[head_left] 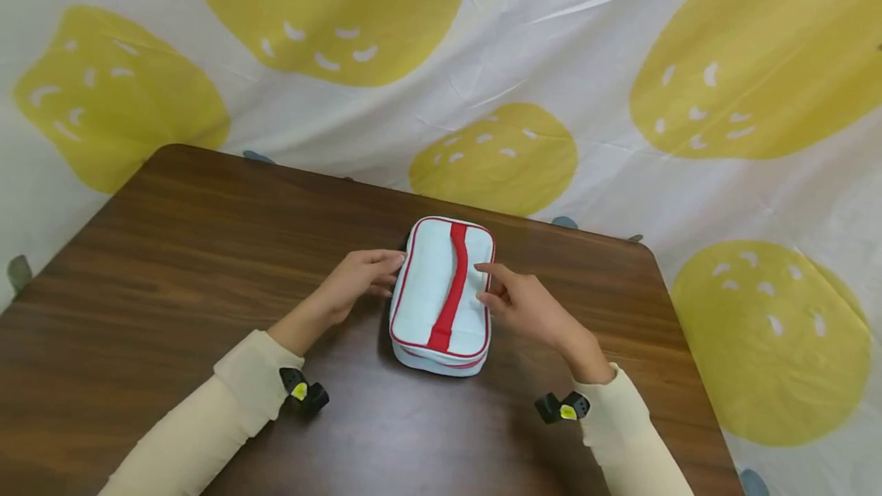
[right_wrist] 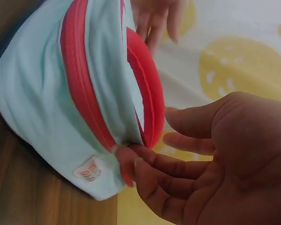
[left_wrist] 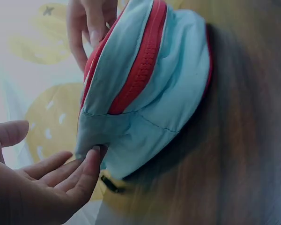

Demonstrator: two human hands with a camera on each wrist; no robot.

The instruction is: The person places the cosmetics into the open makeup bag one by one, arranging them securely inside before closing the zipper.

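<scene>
A pale blue zip pouch (head_left: 441, 293) with red piping and a red carry strap (head_left: 451, 282) lies flat at the middle of a brown wooden table (head_left: 172, 266). My left hand (head_left: 389, 270) touches the pouch's left edge with straight fingers. My right hand (head_left: 485, 285) touches its right edge, fingers relaxed. In the left wrist view the fingertips (left_wrist: 91, 161) rest against a corner of the pouch (left_wrist: 145, 89) below its red zip. In the right wrist view the fingertips (right_wrist: 131, 157) meet the pouch (right_wrist: 42, 98) beside the red strap (right_wrist: 147, 89). Neither hand grips it.
A white cloth with large yellow shapes (head_left: 496, 155) hangs behind and beside the table. The table's far edge runs just behind the pouch and its right corner (head_left: 648, 251) is rounded. Small black wrist cameras (head_left: 303, 393) sit on both cream sleeves.
</scene>
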